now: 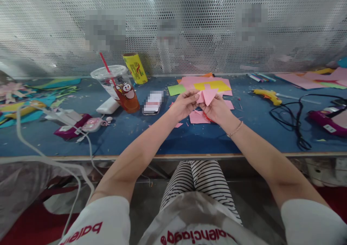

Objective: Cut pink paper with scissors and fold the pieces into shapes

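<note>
A folded piece of pink paper [208,95] is held up between both hands, above the blue table. My left hand [185,104] pinches its left side with fingers and thumb. My right hand [217,109] grips its right side from below. Something red shows beside the right hand's fingers, partly hidden. Beneath the hands lies a pink paper piece [197,117], with smaller pink scraps around it. Just behind them is a stack of coloured sheets, with a yellow sheet [221,85] over pink ones and a green sheet [176,89] at its left.
To the left stand a plastic cup [130,102] with a red straw, a yellow can [136,69] and a phone [153,103]. A yellow glue gun [268,96] and black cable [297,120] lie right. White cables cross the left edge. Perforated metal rises behind.
</note>
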`<act>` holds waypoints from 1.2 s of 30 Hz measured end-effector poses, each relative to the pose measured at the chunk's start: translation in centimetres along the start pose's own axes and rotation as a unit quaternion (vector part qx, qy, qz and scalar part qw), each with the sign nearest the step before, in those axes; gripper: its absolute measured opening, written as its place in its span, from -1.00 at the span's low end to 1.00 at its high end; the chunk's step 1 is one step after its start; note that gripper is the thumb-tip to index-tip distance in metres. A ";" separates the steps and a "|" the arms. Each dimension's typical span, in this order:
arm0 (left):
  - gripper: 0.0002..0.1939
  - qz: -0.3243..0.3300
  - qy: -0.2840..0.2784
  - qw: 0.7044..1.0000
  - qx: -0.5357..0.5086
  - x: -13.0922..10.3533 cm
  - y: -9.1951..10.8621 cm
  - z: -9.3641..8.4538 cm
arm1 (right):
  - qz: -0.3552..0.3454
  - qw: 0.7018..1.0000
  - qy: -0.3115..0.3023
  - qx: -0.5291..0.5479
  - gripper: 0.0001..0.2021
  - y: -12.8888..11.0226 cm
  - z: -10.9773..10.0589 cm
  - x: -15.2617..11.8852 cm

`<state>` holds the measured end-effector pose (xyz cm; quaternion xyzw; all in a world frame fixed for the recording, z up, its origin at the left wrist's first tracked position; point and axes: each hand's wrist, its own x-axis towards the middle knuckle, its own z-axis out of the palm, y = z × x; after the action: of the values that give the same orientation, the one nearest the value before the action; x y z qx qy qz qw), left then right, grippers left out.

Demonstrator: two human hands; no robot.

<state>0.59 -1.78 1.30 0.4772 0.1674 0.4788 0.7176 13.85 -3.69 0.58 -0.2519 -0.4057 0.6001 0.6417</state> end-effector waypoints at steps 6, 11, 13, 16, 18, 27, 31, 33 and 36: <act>-0.78 0.000 0.012 1.000 0.023 0.0 0.1 -0.3 | 0.014 0.999 -0.040 -0.026 -0.87 -0.1 0.1 -0.4; -0.78 -0.002 0.033 0.997 0.077 0.2 0.1 -0.4 | 0.027 0.997 -0.064 -0.040 -0.91 -0.2 0.1 -0.5; -0.75 -0.011 0.030 0.997 0.072 0.2 0.0 -0.5 | 0.034 0.996 -0.072 -0.046 -0.92 -0.2 0.1 -0.5; -0.72 -0.017 0.028 0.997 0.070 0.3 0.0 -0.5 | 0.040 0.996 -0.072 -0.043 -0.88 -0.2 0.1 -0.5; -0.72 -0.016 0.037 0.996 0.075 0.2 0.0 -0.5 | 0.038 0.997 -0.060 -0.041 -0.86 -0.2 0.3 -0.6; -0.78 0.173 0.141 0.953 0.207 0.0 -0.5 0.4 | 0.006 0.998 0.034 -0.061 -0.79 -0.1 0.9 -0.3; -0.80 0.207 0.140 0.930 0.271 -0.2 -0.5 0.9 | -0.008 0.996 0.042 -0.082 -0.77 -0.1 0.8 -0.2; -0.79 0.195 0.113 0.938 0.263 -0.3 -0.6 1.1 | -0.013 0.996 0.036 -0.080 -0.77 -0.1 0.8 -0.2; -0.80 0.180 0.111 0.942 0.261 -0.3 -0.9 1.2 | -0.029 0.996 0.027 -0.075 -0.77 0.1 0.8 0.0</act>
<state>1.71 -2.71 1.08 0.6138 0.2766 0.5898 0.4460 13.19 -3.84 0.93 -0.3033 -0.4390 0.5423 0.6490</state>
